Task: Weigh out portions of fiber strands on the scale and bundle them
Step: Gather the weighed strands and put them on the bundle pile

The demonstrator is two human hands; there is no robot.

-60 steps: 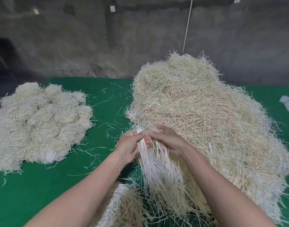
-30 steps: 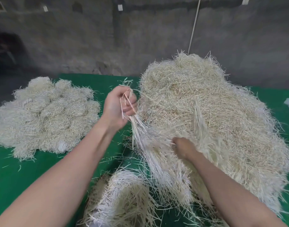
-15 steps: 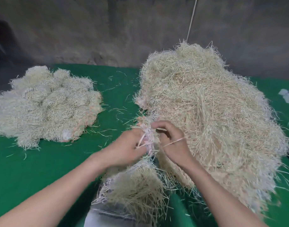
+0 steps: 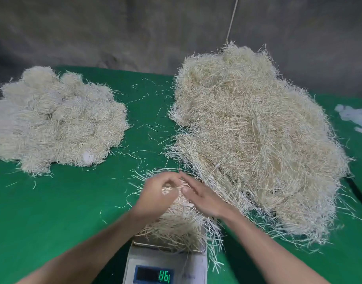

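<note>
Step in hand: topping up or trimming the portion on the scale [image 4: 165,261], judged from both hands meeting above it.
Left hand [image 4: 155,198]: fingers curled together in a grip on a small pinch of fiber strands [image 4: 169,188].
Right hand [image 4: 202,199]: fingers fairly flat and loosely apart, fingertips touching the same pinch; I cannot tell whether it clamps anything.
Portion [image 4: 176,228]: directly below and nearer the person than the grip, heaped on the scale's platform, with strands spilling off its right edge.
Display [image 4: 165,276]: green digits lit, nearest the person; the reading looks like 86 and a further digit, not clear.
Loose pile [image 4: 258,140]: just right of and beyond the grip, its near fringe close to the portion.
Finished bundles [image 4: 57,124]: well to the left of the grip, on the green tabletop [image 4: 63,201].
How to do it well: shift only a few strands at a time, lift both hands clear before reading, and tuck overhanging strands onto the platform so none rest on the tabletop or the pile.
Risk: hands pressing down would falsify the reading.
</note>
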